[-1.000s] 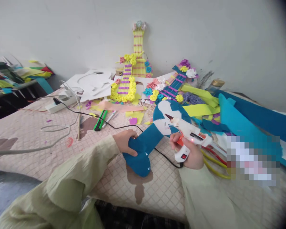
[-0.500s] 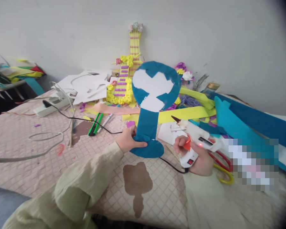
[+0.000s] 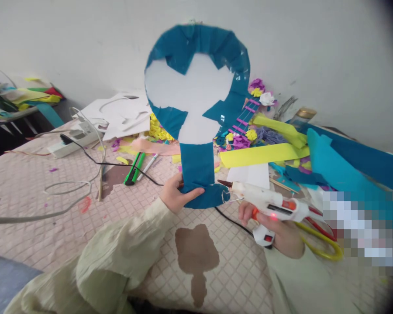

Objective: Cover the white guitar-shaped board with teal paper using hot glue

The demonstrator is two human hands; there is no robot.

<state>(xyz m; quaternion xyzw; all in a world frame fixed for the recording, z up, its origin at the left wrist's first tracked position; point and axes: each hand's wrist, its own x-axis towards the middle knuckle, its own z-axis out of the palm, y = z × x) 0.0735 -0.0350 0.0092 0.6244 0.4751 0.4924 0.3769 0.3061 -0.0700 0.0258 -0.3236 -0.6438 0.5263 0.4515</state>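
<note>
My left hand (image 3: 178,194) pinches the lower end of a cutout covered in blue paper (image 3: 198,161), thumb in front and fingers behind. The cutout stands upright: a large round top with a white bare centre, a narrow neck and a small rounded base. My right hand (image 3: 278,231) is closed round the handle of a white hot glue gun (image 3: 262,198), its red light lit. The dark nozzle points left, close to the right edge of the neck, just above the base; whether it touches, I cannot tell. Thin glue strings hang beneath the nozzle.
A green utility knife (image 3: 135,169) and a white pen (image 3: 148,167) lie left of the cutout. Farther left are a power strip (image 3: 74,141) and loose cables. Yellow paper strips (image 3: 265,155), blue paper (image 3: 334,161) and yellow-handled scissors (image 3: 324,250) lie at the right.
The round top of the cutout has risen and looks larger, now hiding most of the yellow decorated piece behind. The glue gun's nozzle has moved left and down to the neck.
</note>
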